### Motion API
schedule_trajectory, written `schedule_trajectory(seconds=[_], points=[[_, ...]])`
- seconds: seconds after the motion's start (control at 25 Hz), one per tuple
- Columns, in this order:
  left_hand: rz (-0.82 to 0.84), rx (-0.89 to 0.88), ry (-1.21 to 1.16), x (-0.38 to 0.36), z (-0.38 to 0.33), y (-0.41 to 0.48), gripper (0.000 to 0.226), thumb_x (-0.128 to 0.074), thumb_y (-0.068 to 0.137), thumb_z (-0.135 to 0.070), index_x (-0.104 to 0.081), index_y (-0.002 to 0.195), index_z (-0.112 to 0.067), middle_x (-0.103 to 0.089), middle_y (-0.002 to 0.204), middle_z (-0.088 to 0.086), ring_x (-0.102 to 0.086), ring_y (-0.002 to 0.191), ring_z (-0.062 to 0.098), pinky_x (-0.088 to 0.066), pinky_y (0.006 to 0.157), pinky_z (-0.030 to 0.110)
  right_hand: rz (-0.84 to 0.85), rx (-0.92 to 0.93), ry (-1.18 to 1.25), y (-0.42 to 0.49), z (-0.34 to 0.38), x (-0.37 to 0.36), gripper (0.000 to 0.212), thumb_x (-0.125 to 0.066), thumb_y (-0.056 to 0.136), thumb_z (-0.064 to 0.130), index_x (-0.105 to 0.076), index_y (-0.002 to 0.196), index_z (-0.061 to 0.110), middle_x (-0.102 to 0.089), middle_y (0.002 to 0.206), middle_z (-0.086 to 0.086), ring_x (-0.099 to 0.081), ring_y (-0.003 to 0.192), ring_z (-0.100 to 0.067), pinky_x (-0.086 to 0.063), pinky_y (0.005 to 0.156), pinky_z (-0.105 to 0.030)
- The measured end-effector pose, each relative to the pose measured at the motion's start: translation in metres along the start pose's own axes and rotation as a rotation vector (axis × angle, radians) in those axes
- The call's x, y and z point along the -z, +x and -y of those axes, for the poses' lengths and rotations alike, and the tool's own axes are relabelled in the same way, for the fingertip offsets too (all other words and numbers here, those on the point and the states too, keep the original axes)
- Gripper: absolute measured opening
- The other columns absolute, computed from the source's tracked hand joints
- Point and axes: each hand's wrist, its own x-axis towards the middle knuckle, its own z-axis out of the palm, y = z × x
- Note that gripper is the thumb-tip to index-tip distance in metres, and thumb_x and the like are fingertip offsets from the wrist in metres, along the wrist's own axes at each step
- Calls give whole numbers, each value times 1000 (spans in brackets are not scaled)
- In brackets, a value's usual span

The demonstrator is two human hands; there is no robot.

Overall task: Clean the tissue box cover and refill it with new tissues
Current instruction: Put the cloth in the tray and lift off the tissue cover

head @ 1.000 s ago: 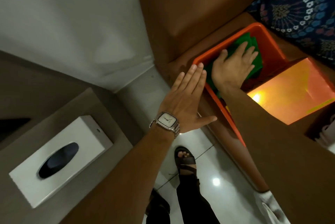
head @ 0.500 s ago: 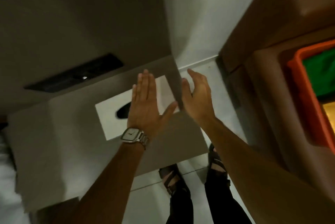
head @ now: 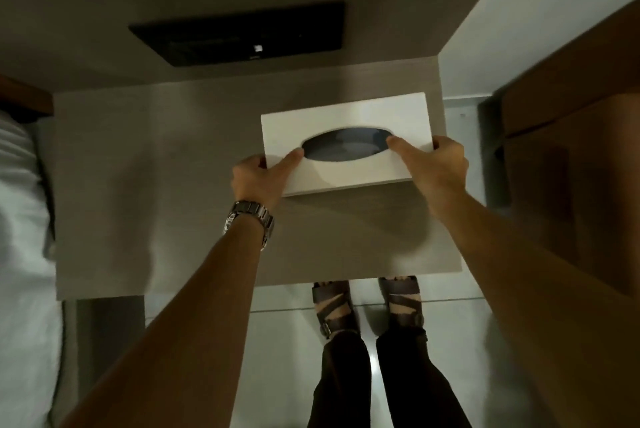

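Two hands: left hand (head: 258,175) and right hand (head: 437,164) grip the tissue box cover (head: 349,169) at its ends.
Fingers (head: 445,147): curled round it, thumbs at slot (head: 346,149).
Position: centre frame, over grey surface (head: 166,192).

1. tissue box cover (head: 346,164): oval opening dark, contents not to be told.
2. left hand (head: 258,178), right hand (head: 438,164): thumbs lie on top; the other fingers are hidden round the short ends.
3. watch (head: 251,216): dial turned away, only the bracelet shows.
4. black wall panel (head: 239,33), upper centre: pale mark too small to read.
5. white bedding (head: 20,220): cut by the left edge.
6. brown furniture (head: 571,168): cut by the right edge.
7. sandalled feet (head: 334,306): toes partly under the worktop (head: 173,185) edge.
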Motion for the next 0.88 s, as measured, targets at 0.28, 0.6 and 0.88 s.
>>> schedule_trajectory(seconds=[0.28,0.6,0.88], points=[[-72,42,149,-1,-21,8,50,-83,50,-59,-67,66,-15,-65,69,-7,-63,64,8,-42,40,15,2,-24,-6,1,3,1,49,-78,72,54,-60,107,25,-61,92,13,-62,82,-8,-44,53,-14],[-38,19,228,0,-32,6,52,-79,52,-57,-69,72,-10,-69,78,2,-66,74,22,-53,59,28,71,-59,-133,11,16,15,61,-77,66,53,-61,112,16,-65,108,-4,-67,96,-22,-59,68,-30],[-36,49,237,0,-33,4,69,-83,45,-66,-69,83,-10,-66,83,-1,-64,78,21,-55,60,28,84,-85,-185,11,18,13,74,-81,69,52,-54,127,16,-60,121,-4,-61,110,-23,-59,85,-36]])
